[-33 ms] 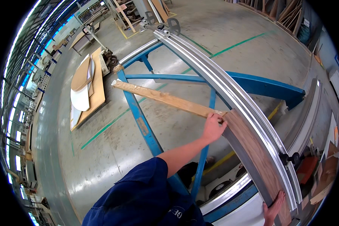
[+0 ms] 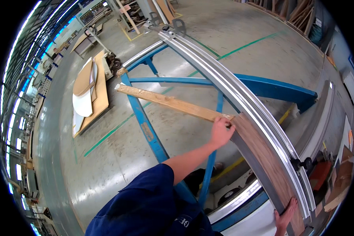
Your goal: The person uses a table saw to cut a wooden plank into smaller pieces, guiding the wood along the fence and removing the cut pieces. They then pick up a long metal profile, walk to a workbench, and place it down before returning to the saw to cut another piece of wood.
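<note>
A brown woodgrain board [image 2: 263, 157] with a grey edge lies along the inner side of a silver rail [image 2: 240, 94]. A pale, rough-ended timber [image 2: 165, 101] crosses the blue steel frame [image 2: 139, 118] and meets the board's upper end. My left hand [image 2: 220, 133] is at that junction, fingers curled and closed; what exactly they pinch is hidden. My right hand [image 2: 285, 216] rests on the board's lower part at the lower right, thumb apart and fingers stretched out along it.
Stacked panels [image 2: 90, 98] lie beside a wheeled trolley [image 2: 114, 63] at the left. A black clamp knob [image 2: 305, 163] sits on the rail. Loose boards [image 2: 299, 19] lean at the upper right. Cardboard [image 2: 340, 177] is at the right, and a workbench [image 2: 82, 43] stands farther back.
</note>
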`<state>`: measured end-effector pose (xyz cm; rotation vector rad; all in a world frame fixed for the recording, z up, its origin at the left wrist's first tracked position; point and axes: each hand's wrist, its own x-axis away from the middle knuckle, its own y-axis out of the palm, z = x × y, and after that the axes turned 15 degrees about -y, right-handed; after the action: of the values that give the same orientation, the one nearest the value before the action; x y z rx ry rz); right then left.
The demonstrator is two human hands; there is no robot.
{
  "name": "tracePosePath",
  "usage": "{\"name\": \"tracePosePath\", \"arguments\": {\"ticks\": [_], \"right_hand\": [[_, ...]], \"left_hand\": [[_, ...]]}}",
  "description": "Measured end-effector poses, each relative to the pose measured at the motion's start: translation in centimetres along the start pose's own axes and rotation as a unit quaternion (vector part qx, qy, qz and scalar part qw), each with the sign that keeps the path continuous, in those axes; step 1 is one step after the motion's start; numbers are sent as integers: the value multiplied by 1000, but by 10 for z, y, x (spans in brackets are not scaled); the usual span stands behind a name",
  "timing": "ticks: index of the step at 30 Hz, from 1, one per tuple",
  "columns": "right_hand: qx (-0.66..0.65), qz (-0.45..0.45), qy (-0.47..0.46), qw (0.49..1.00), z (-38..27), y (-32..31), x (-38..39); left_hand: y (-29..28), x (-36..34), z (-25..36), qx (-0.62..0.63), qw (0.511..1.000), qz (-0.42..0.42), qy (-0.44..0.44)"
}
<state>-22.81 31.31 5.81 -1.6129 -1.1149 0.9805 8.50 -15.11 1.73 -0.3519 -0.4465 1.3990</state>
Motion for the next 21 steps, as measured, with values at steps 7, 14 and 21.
{"name": "tracePosePath", "arguments": {"ticks": [7,14,21], "right_hand": [[49,16,-29,998,-11,-9,-13],[12,55,7,998,19,2,24],[11,152,-74,986,31,2,30]], "left_hand": [[-6,-12,7,13,998,-53,-4],[20,27,47,-101,975,25,195],[164,116,141,-98,893,-180,400]]}}
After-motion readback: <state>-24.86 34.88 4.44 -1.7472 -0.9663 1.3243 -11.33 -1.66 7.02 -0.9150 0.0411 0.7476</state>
